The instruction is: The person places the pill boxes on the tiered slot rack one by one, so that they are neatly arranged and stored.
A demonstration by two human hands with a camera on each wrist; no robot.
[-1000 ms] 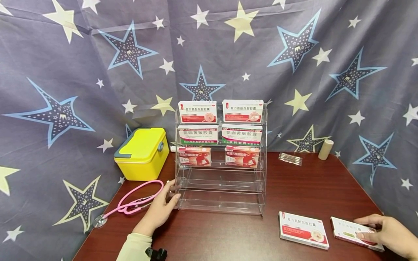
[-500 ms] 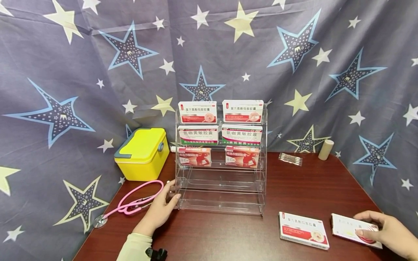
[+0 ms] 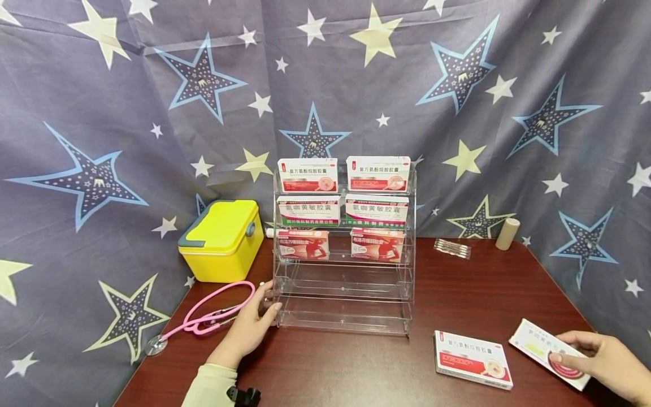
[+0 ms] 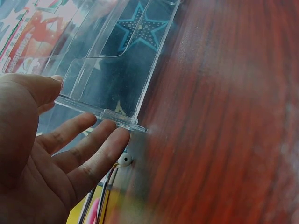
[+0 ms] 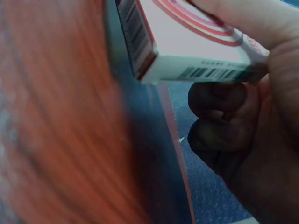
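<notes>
A clear acrylic display rack (image 3: pixel 343 325) stands mid-table, with medicine boxes on its three upper tiers. My left hand (image 3: pixel 250 316) is at the rack's lower left side. In the left wrist view, its loosely extended fingers (image 4: pixel 100 142) rest at the rack's edge. At the table's right, my right hand (image 3: pixel 605 362) pinches a white medicine box (image 3: pixel 539 350) with a pink-red ring pattern, thumb on its front face. The right wrist view shows that box raised and tilted, its barcode side visible. Left of it lies a red-and-white medicine box (image 3: pixel 473 359), flat on the table.
A yellow storage box (image 3: pixel 221 243) with grey trim stands behind left. A pink stethoscope (image 3: pixel 190 322) lies left of my left forearm. At the back right are a packet of cotton swabs (image 3: pixel 452 247) and a beige roll (image 3: pixel 507 233). A star-patterned curtain (image 3: pixel 325 73) surrounds the table.
My right hand has lifted and turned the white medicine box, so its left end now points further up and away. The left hand and the rack have not moved.
</notes>
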